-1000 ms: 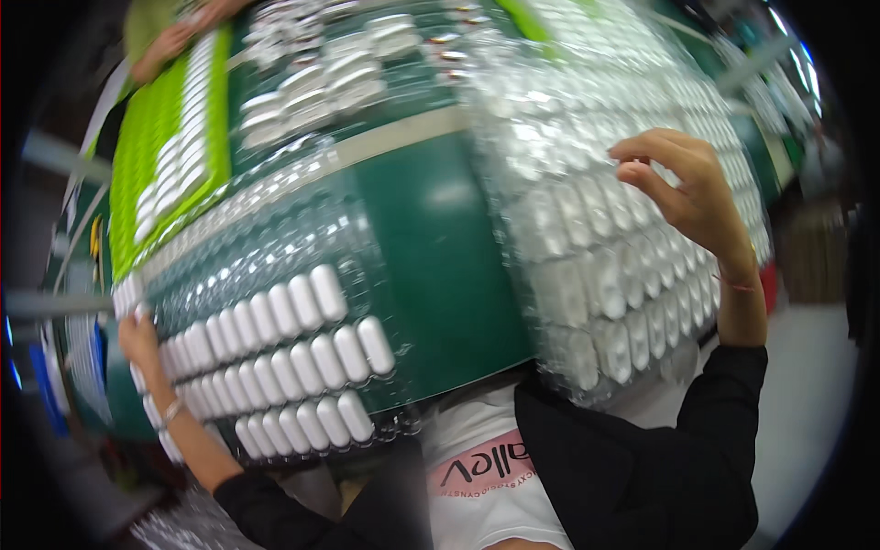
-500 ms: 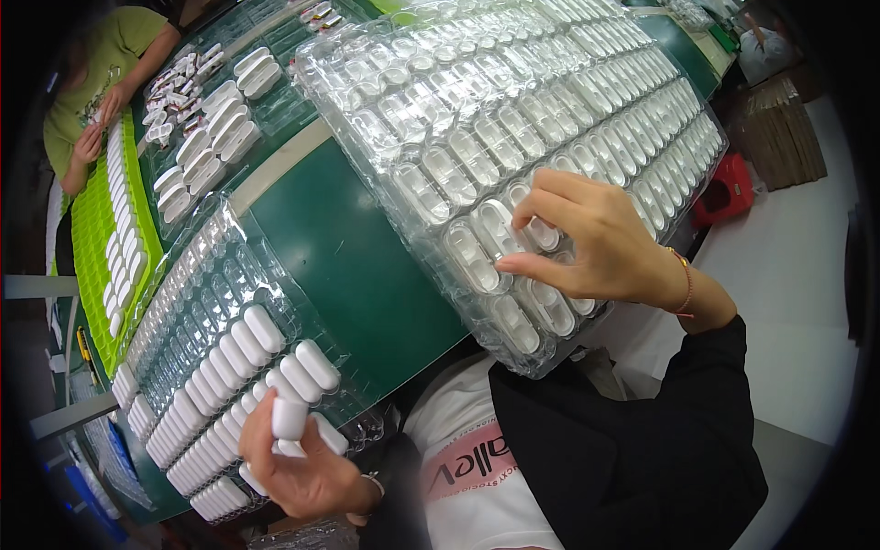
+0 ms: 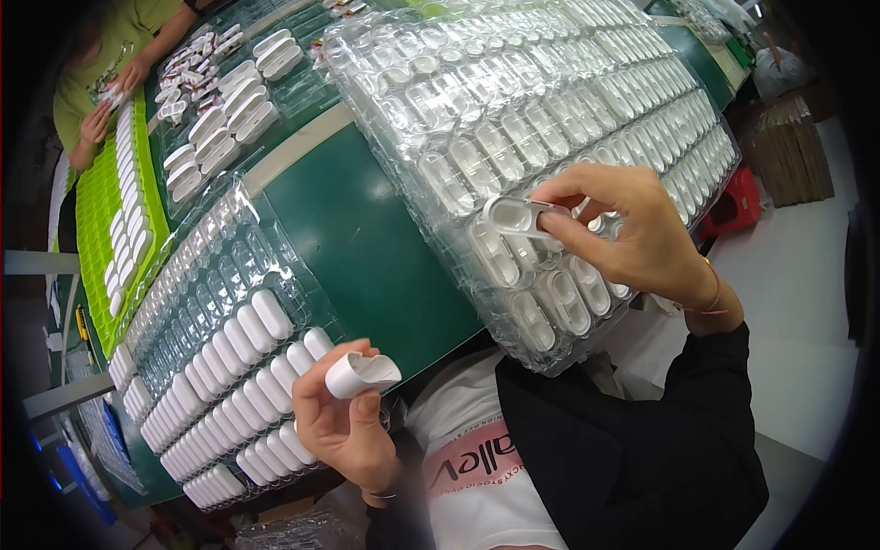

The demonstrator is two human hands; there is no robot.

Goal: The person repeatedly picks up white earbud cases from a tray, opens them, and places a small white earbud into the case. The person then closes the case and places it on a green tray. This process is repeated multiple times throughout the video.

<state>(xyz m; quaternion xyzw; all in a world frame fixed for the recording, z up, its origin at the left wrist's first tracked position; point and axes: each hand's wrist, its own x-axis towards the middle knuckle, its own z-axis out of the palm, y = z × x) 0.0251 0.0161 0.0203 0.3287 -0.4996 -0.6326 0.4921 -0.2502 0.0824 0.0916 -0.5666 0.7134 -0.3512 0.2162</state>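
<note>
My left hand (image 3: pixel 348 435) grips a white, hollow oval plastic shell (image 3: pixel 363 376) by its sides, with its open mouth tilted up. Between the thumb and fingers of my right hand (image 3: pixel 637 225) is a white oval frame-like insert (image 3: pixel 511 216), held just above the right-hand clear tray (image 3: pixel 390 170). That tray is filled with rows of similar oval inserts (image 3: pixel 570 301). Near my left hand, another clear plastic tray (image 3: pixel 197 261) carries rows of rounded white cases (image 3: pixel 229 357) in its nearer part; several of its farther pockets hold nothing.
Green table surface (image 3: pixel 353 247) shows between the trays. Farther left, open white shells (image 3: pixel 229 124) stand beside a heap of small parts (image 3: pixel 197 69). A person in a green shirt (image 3: pixel 110 55) works at a bright green tray (image 3: pixel 105 206). A red bin (image 3: pixel 738 206) stands at right.
My right hand has closed on an oval insert and lifted it from the tray. My left hand has moved right and up, away from the left tray, turning the shell's opening upward.
</note>
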